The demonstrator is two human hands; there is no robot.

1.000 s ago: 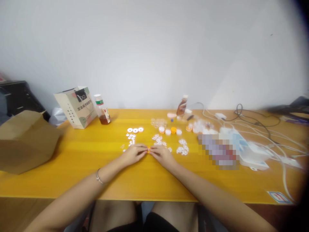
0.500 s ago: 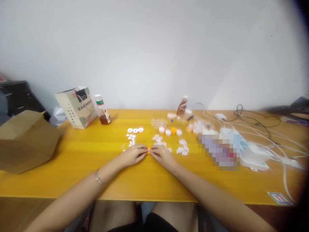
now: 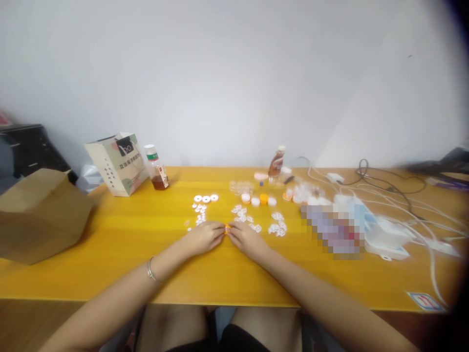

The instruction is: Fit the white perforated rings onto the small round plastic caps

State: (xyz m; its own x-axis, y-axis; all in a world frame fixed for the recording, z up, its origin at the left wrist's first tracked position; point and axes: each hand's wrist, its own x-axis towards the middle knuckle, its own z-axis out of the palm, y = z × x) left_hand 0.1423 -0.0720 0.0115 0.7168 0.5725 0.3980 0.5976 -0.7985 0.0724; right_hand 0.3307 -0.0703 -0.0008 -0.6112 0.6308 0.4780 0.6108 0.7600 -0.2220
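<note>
Between the fingertips of both hands is a small orange piece (image 3: 226, 228), mostly covered; its exact kind cannot be made out. My left hand (image 3: 207, 236) pinches it from the left, and my right hand (image 3: 248, 239) from the right. Just beyond the left hand lie small white round pieces (image 3: 200, 209), with three white rings (image 3: 206, 199) in a row behind them. Flat white cut-out pieces (image 3: 240, 213) are spread beyond the right hand, and another pile of them (image 3: 278, 226) lies farther right. White and orange round caps (image 3: 263, 199) stand in a row behind.
Clear round pieces (image 3: 241, 187) sit farther back. A brown drink bottle (image 3: 276, 162), a bottle of dark liquid (image 3: 158, 171) and a paper gift bag (image 3: 122, 166) stand along the wall. A brown paper bag (image 3: 44, 215) is at left; white cables (image 3: 421, 230) and plastic packaging (image 3: 384, 239) lie at right.
Both hands stay together at the orange piece, with only a slight shift of the fingers. The left wrist has moved a little to the right. The things on the table are unchanged.
</note>
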